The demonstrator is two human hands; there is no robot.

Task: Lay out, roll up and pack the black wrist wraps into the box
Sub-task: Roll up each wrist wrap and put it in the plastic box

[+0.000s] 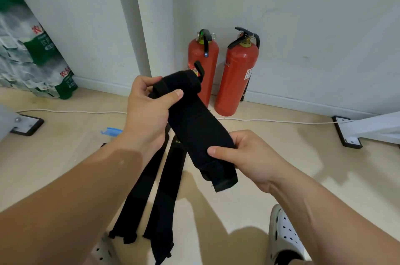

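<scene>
Gripping a black wrap (192, 126) taut between both hands (149, 111), readying it for rolling, above two wraps (151, 189) lying flat.

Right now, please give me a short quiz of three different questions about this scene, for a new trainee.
1. True or false: both hands grip the same black wrist wrap.
2. How many wrist wraps lie flat on the floor? A) one B) two C) four
3. Fill in: the two red ____ stand against the wall.

Key:
1. True: the left hand holds its far end, the right hand its near end.
2. B: the left strip and the right strip.
3. Fire extinguishers.
</scene>
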